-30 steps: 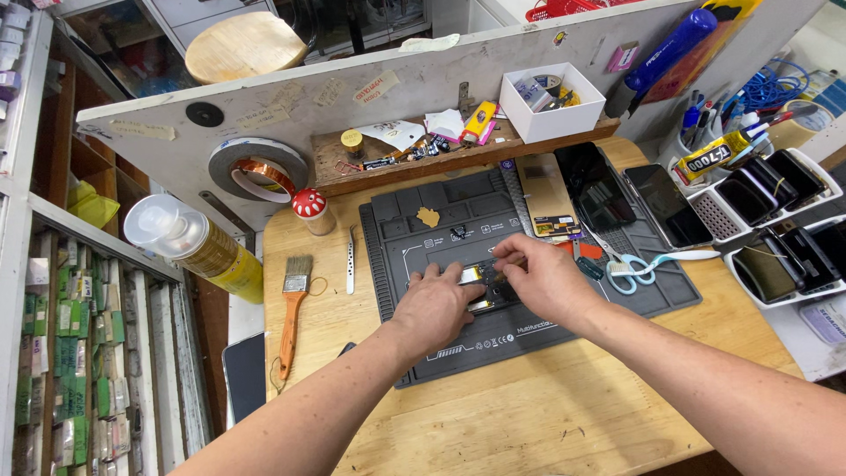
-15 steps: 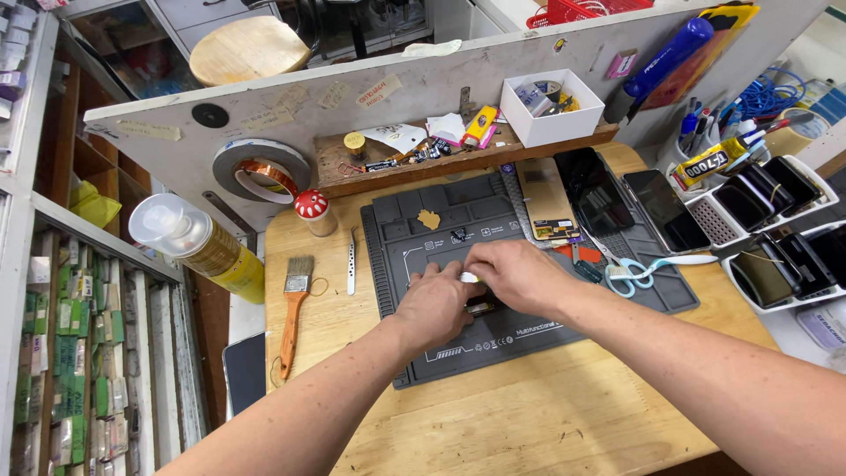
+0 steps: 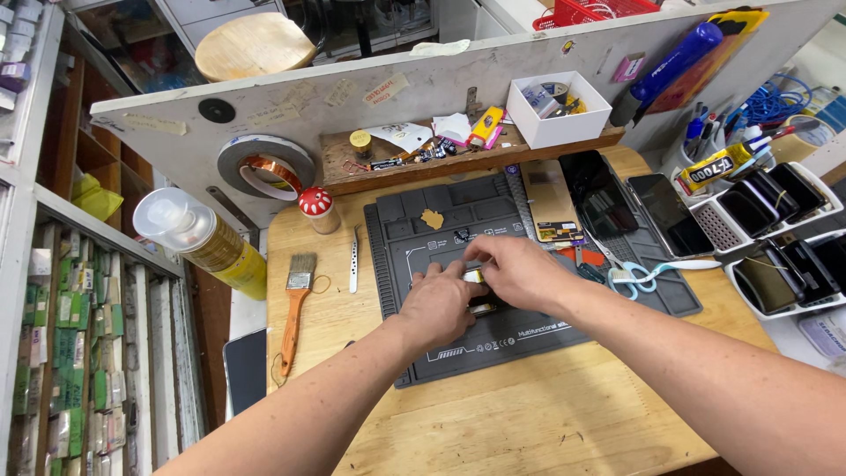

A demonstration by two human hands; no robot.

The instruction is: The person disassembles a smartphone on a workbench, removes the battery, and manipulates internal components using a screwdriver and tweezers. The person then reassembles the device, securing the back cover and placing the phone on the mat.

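1. We are working with both hands together over a small flat part (image 3: 476,291) lying on the dark grey work mat (image 3: 529,335), mid-table.
2. Our left hand (image 3: 441,304) is resting palm-down on the mat, fingers curled onto the part's left edge.
3. Our right hand (image 3: 520,271) is reaching across from the right, fingertips pinching the part's top edge (the part is mostly hidden, only yellowish and silver bits are showing).
4. Scissors (image 3: 648,271) with pale blue handles are lying just beside the right wrist.
5. A paintbrush (image 3: 295,304) is lying on the wooden table (image 3: 529,423), well left of the mat.
6. Dark phones (image 3: 634,207) are sitting at the mat's far right.
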